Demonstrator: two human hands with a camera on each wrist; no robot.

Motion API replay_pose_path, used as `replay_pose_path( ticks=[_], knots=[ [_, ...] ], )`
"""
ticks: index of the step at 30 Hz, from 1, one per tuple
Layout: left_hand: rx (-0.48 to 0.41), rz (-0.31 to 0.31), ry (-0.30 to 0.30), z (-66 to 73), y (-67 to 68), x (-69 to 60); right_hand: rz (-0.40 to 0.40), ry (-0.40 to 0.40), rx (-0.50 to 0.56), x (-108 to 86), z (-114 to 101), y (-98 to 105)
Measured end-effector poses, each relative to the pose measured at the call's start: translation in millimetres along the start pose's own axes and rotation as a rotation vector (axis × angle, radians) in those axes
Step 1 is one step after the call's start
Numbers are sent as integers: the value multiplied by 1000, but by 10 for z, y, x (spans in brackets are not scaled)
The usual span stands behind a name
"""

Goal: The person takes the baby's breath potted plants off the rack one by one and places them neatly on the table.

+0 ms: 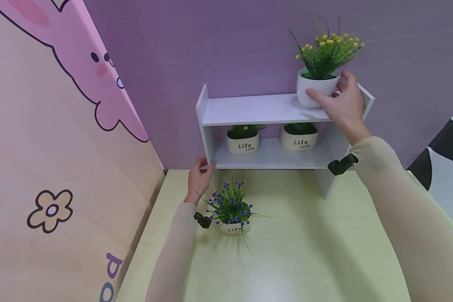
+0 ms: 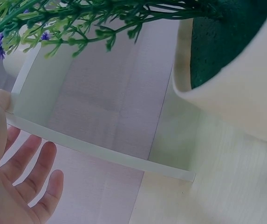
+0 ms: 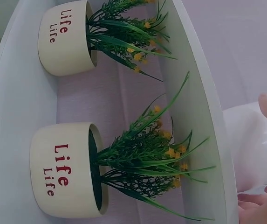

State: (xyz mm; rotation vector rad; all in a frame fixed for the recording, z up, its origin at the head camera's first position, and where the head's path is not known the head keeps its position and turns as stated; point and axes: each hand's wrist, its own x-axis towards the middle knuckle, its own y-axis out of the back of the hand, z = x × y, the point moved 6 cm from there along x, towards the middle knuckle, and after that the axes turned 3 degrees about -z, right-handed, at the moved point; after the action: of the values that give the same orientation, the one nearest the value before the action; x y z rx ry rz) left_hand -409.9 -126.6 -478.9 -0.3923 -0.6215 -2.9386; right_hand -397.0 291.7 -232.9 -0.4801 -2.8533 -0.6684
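Observation:
My right hand [image 1: 346,107] grips a round white flowerpot [image 1: 312,89] at the right of the white shelf's top board [image 1: 249,110], thumb across the front and fingers round the right side. Yellow-flowered greenery [image 1: 326,54] rises from this pot. At the shelf's lower left, my left hand [image 1: 199,182] holds the edge of the side panel [image 2: 96,148]; the left wrist view has the thumb on one side of it and the fingers on the other. Two cream "Life" pots [image 3: 68,175] with yellow-flowered plants stand on the lower board [image 1: 272,157].
A cream pot [image 1: 235,228] with blue-purple flowers [image 1: 230,205] stands on the pale table [image 1: 287,260] before the shelf, close to my left wrist. Behind is a purple wall [image 1: 154,63]; a wall with cartoon figures [image 1: 79,67] stands at left. A black-and-white patterned surface [image 1: 449,147] lies at right.

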Motion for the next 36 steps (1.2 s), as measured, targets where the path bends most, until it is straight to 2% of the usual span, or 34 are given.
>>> replay_pose_path(
  ticks=[6, 16, 36],
  knots=[
    [-1, -3, 8, 8, -4, -4, 2, 3, -32, 41, 22, -8],
    [-5, 1, 13, 37, -8, -19, 4, 9, -30, 56, 26, 19],
    [-13, 13, 8, 6, -6, -6, -3, -2, 62, 31, 46, 11]
  ],
)
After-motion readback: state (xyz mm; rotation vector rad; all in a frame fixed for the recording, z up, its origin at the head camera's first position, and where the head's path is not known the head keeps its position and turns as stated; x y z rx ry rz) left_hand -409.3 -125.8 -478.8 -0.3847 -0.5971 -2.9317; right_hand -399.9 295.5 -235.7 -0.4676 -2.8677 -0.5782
